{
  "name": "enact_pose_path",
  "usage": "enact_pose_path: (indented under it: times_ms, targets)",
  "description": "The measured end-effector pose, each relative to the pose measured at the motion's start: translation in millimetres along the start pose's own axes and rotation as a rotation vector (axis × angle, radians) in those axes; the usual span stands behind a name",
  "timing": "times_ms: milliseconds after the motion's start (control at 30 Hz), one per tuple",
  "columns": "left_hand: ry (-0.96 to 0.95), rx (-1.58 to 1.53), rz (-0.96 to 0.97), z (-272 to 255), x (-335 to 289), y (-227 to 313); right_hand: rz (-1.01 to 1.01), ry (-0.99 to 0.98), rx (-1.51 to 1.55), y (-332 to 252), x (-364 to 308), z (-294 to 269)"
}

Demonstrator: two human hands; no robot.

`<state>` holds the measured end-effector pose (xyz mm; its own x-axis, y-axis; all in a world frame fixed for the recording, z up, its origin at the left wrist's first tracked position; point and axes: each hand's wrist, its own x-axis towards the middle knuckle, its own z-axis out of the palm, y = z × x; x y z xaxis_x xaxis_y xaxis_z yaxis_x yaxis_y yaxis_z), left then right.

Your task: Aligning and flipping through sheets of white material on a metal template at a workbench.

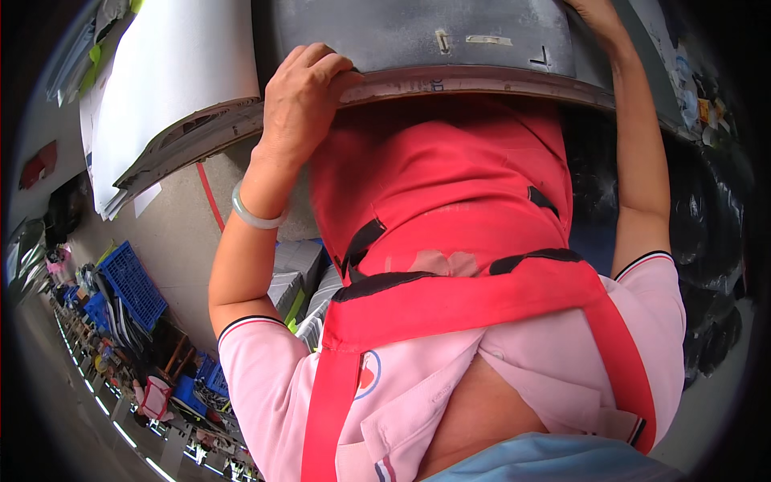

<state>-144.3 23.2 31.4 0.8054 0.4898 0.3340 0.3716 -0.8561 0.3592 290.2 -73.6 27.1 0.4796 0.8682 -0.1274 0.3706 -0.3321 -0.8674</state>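
Note:
My left hand [309,88] is closed, its fingers curled at the near left edge of a dark grey flat panel [385,36]. Whatever its fingertips hold is hidden. A pale bangle sits on that wrist. At the upper right, my right hand [593,14] rests by the far right part of the panel; the picture's top edge cuts off its fingers. Strips of tape [488,39] and a small black corner mark [540,56] show on the panel. The worn front edge of the worktable [482,79] runs just below it.
Left of the panel lies a thick stack of large white sheets [181,72], its near edges curling over the table. My red apron [450,185] is close against the table edge. Black plastic bags [699,217] stand at the right. A blue crate [132,285] is at the lower left.

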Motion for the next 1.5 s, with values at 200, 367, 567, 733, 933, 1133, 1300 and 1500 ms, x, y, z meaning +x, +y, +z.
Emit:
enact_pose_path:
  times_ms: [200,367,567,733,933,1133,1300,1500]
  targets:
    - [-0.016,-0.004,-0.033,-1.4,3.1,3.1,-0.050,0.045,-0.134,-3.5,-4.4,1.2]
    - [-0.022,-0.021,-0.025,-3.4,1.8,1.3,-0.035,0.055,-0.117,-1.4,-5.6,4.7]
    - [-0.005,-0.001,0.025,7.8,28.9,23.3,-0.108,0.103,-0.254,15.1,0.1,-3.8]
    - [0.100,-0.110,0.182,78.1,90.0,57.0,-0.073,-0.033,-0.245,25.1,10.1,-12.4]
    - [0.276,-0.004,0.163,108.0,101.5,55.6,-0.057,0.135,-0.101,22.0,-2.3,-6.2]
    - [-0.088,0.003,0.069,86.6,101.8,62.5,-0.220,-0.052,-0.226,-17.7,-96.4,12.4]
    - [-0.049,0.032,0.024,85.5,101.7,67.8,-0.357,-0.073,-0.421,-29.7,-128.8,22.9]
    - [-0.065,0.030,0.012,90.0,101.3,65.3,-0.450,-0.089,-0.473,-28.6,-126.5,33.5]
